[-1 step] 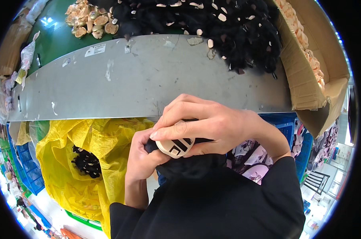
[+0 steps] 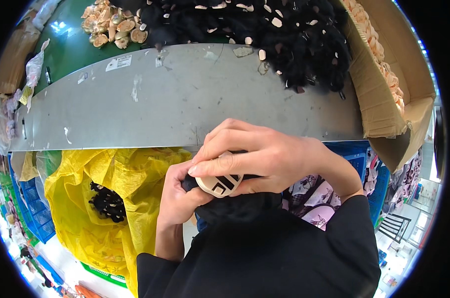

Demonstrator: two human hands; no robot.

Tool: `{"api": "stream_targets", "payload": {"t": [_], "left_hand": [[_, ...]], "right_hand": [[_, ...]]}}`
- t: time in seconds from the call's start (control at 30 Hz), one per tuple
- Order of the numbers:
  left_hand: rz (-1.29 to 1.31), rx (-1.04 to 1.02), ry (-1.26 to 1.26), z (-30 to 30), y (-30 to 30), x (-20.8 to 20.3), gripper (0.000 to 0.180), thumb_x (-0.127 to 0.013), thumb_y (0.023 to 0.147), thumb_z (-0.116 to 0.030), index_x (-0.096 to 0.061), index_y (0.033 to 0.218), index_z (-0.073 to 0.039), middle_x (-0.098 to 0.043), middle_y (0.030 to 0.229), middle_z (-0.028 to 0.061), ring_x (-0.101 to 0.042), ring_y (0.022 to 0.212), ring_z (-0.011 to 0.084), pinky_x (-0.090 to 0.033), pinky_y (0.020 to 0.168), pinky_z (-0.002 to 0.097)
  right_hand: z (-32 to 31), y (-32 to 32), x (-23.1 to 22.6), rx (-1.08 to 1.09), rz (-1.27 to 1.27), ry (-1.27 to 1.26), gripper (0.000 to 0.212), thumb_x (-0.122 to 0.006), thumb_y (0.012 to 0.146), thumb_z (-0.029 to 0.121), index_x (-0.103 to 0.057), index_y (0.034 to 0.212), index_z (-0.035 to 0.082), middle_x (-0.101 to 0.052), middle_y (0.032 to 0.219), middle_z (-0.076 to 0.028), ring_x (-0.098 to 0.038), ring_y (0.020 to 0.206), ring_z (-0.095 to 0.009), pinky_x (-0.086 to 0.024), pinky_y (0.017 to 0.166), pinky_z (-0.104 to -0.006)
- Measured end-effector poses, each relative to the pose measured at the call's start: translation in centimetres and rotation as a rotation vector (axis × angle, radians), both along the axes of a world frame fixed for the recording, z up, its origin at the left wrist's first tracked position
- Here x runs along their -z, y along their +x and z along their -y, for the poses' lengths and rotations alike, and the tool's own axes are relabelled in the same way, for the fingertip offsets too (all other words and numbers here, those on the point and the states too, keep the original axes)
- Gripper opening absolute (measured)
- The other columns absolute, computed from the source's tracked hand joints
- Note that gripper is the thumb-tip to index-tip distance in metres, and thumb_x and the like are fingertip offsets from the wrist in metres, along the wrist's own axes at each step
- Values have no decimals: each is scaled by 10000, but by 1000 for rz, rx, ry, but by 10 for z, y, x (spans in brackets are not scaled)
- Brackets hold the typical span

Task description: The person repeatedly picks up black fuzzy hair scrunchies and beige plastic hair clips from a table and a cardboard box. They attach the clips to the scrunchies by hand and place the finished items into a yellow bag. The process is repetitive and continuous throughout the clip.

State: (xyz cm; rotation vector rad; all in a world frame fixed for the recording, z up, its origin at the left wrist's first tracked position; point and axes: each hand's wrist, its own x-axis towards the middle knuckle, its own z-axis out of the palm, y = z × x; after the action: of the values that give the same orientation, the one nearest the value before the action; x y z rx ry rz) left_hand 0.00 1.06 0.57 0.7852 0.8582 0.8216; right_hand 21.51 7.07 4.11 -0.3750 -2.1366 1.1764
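Observation:
Close to my body, just in front of the table edge, both hands are closed around a black soft item that ends in a rounded cream piece (image 2: 218, 186) with black markings. From the left, my left hand (image 2: 179, 193) grips its side, with the thumb pressed at the rim of the cream piece. My right hand (image 2: 257, 156) wraps over the top, fingers bent across it and thumb beneath. Black cloth (image 2: 237, 204) bunches under my hands. Most of the item is hidden by my fingers, so its exact kind does not show.
A grey metal table (image 2: 185, 94) carries a pile of black soft pieces (image 2: 294, 44) with pale ovals and a heap of beige cup-shaped pieces (image 2: 115, 27). At right stands an open cardboard box (image 2: 384, 109). A yellow bag (image 2: 68, 198) holding black pieces hangs at left; blue crates flank me.
My hands have shifted very slightly, and the cream piece is turned a little between them. Everything else has stayed put.

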Motion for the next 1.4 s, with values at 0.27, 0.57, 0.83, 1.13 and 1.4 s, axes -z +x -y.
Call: {"api": "stream_targets", "payload": {"t": [0.27, 0.57, 0.83, 1.13, 1.4], "left_hand": [[-554, -508, 559, 6, 25, 2, 447, -824, 760, -166, -560, 1090, -19, -566, 1056, 66, -552, 969, 157, -443, 862, 292], [-660, -586, 669, 15, 6, 1, 376, -774, 723, 17, -602, 1057, -2, -628, 972, 79, -597, 854, 163, -473, 793, 263], [-373, -695, 214, 9, -15, 32, 244, -632, 893, -17, -574, 1128, 11, -641, 1027, 44, -618, 861, 84, -497, 775, 216], [391, -584, 202, 8, -7, 32, 299, -574, 983, -151, -566, 1223, 26, -622, 1248, 170, -605, 1166, 249, -457, 1049, 404], [-770, -634, 788, -9, 13, 26, 164, -740, 833, -20, -583, 864, 16, -547, 836, 125, -511, 753, 271, -437, 671, 324]], "right_hand": [[1, -33, -8, 470, 165, 222, 427, -611, 918, 467, -649, 891, 42, -552, 758, -89, -567, 588, -270, -459, 505, -355], [-3, -92, 27, 435, -406, -354, 503, -461, 1062, 261, -504, 616, 32, -404, 510, -91, -395, 434, -185, -322, 450, -301], [7, -76, 43, 504, -54, -478, 363, -741, 886, 354, -574, 807, 42, -501, 617, -95, -491, 529, -210, -415, 530, -324], [11, -64, 46, 619, -83, 80, 375, -818, 797, 240, -504, 699, 60, -445, 646, -72, -443, 568, -243, -354, 561, -352], [9, -63, 62, 867, -134, 275, 398, -738, 866, 252, -452, 682, 44, -466, 720, -83, -433, 621, -207, -349, 605, -322]]}}
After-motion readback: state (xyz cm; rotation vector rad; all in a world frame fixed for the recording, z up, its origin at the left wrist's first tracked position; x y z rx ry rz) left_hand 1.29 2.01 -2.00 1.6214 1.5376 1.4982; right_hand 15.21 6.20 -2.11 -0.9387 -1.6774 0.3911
